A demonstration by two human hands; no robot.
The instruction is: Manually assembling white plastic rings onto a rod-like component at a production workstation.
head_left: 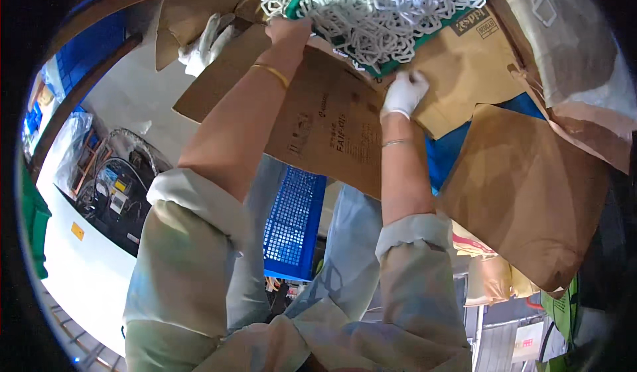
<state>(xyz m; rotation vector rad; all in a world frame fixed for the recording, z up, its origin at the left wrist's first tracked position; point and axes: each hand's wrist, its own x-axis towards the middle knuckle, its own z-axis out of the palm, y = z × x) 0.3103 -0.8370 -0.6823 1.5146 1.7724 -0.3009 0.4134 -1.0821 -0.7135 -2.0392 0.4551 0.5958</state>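
Observation:
A green crate (pixel 292 8) heaped with white angular plastic links (pixel 378 10) is tilted at the top of the view, over an open cardboard box. My left hand (pixel 290 34), bare with a yellow band at the wrist, is closed at the crate's left corner. In a white glove, my right hand (pixel 403 95) is curled just below the crate's lower edge, against the cardboard; what its fingers hold is hidden. Between my forearms hangs a printed brown box flap (pixel 325 123). A crumpled white glove (pixel 209 45) lies on cardboard left of my left hand.
Below the flap, a blue perforated basket (pixel 288 223) stands between my legs. At right are a large brown cardboard flap (pixel 524 193) and translucent plastic sheeting (pixel 564 47) with a few links. A white machine panel (pixel 86 246) and dark cables (pixel 113 180) are at left.

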